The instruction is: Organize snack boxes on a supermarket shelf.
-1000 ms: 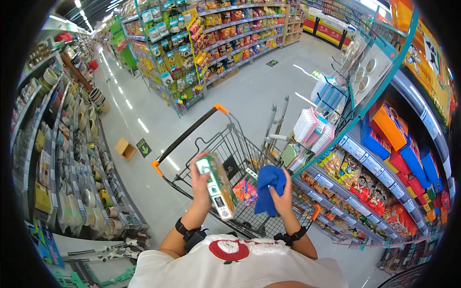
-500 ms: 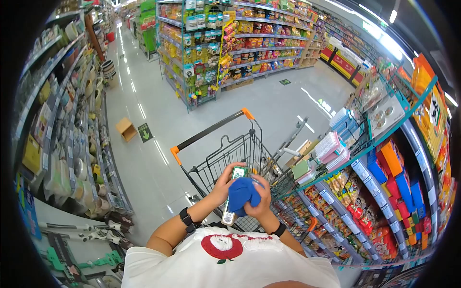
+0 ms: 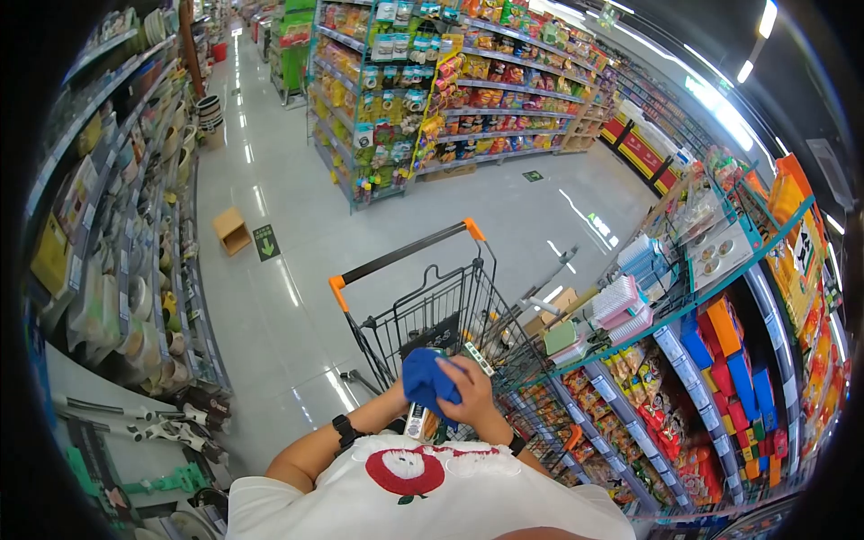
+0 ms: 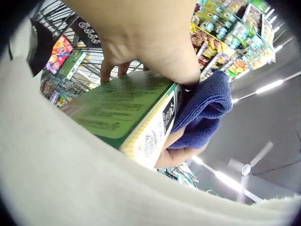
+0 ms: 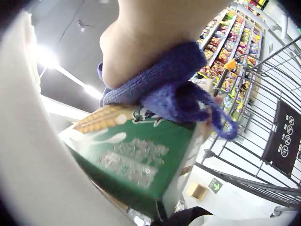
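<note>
A green and white box is held close to the white shirt, above the near end of the shopping cart. My left hand grips this box, its fingers over the far side. In my right hand is a bunched blue cloth, pressed against the box. The right wrist view shows the cloth under the palm, on the box's green face. In the head view the cloth covers much of the box and part of the left hand.
Inside the cart lie a red packet and another green and white box. Brushes hang on a rack at the right, beside snack shelves. Shelves of crockery line the left. A small wooden box stands on the floor.
The hands have come together and moved nearer the shirt. The blue cloth, earlier apart from the box, now lies against it. The head view has turned, shifting the cart within the picture.
</note>
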`<state>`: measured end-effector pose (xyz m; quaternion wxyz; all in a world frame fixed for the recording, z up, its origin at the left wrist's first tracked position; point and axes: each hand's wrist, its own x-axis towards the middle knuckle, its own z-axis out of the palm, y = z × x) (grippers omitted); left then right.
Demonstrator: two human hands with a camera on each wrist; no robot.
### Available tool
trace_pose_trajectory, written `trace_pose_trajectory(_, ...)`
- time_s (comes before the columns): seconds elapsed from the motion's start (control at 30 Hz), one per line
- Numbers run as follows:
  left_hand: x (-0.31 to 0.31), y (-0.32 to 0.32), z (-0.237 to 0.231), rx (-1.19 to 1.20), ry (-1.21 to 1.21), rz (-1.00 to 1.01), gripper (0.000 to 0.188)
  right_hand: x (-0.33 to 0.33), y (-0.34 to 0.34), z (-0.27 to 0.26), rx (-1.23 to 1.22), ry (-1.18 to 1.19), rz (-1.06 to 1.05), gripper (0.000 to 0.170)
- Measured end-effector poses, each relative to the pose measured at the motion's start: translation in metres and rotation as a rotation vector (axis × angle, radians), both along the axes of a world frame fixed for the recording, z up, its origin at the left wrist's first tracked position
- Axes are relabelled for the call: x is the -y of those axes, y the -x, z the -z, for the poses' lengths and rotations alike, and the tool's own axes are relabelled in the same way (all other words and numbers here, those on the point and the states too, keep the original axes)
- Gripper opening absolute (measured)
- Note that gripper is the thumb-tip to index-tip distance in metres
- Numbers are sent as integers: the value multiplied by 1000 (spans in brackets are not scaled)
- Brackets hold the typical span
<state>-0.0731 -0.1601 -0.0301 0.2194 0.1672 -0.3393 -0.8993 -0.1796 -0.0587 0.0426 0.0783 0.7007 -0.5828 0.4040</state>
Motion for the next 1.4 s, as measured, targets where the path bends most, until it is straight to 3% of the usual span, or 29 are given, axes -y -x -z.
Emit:
trace_pose_trajectory(0.2, 3, -11, -11, 1, 16, 231, 52, 0, 2, -3, 27, -55, 124, 67)
trace_pose_trajectory(0.3, 3, -3, 3, -7, 74, 183, 51, -3, 1, -7, 68, -53, 249, 64)
trace_pose_trajectory(0.4, 7, -3, 0, 7, 137, 317, 49, -8, 3, -21, 49, -147, 182, 60)
trace_pose_trajectory(0.43, 7, -4, -2, 12, 153, 375, 49, -11, 1, -32, 127, -255, 150, 51)
trace_pose_trajectory(0.6, 4, -7, -1, -6, 145, 503, 50, -20, 10, -57, 269, -543, -389, 46)
trace_pose_trajectory(0.67, 5, -3, 4, -14, 105, 478, 50, -23, 3, -78, 165, -642, -325, 45)
trace_pose_trajectory(0.77, 5, 11, 11, -13, 83, 450, 52, -21, 8, -84, 14, -569, -69, 44)
trace_pose_trajectory(0.87, 6, 19, 11, 76, 134, 531, 43, -18, 14, -85, -16, -528, 60, 43)
trace_pose_trajectory(1.0, 11, 10, 16, 33, 138, 515, 45, -15, 7, -95, 2, -630, -167, 44)
trace_pose_trajectory(1.07, 16, -1, 6, 84, 152, 480, 41, -8, -1, -92, 90, -729, -386, 45)
trace_pose_trajectory(1.13, 20, -14, 3, 129, 147, 432, 34, 3, -22, -89, 30, -705, -371, 45)
trace_pose_trajectory(1.2, 26, -30, 15, 28, 92, 331, 34, 15, -31, -84, -36, -658, -309, 45)
trace_pose_trajectory(1.27, 39, -49, 18, 0, -22, 384, 40, 30, -42, -79, -87, -583, -248, 46)
trace_pose_trajectory(1.33, 50, -71, 11, 68, 148, 396, 62, 47, -50, -68, -120, -430, -166, 48)
trace_pose_trajectory(1.4, 58, -93, -2, 167, 94, 342, 62, 63, -63, -57, -107, -374, -116, 46)
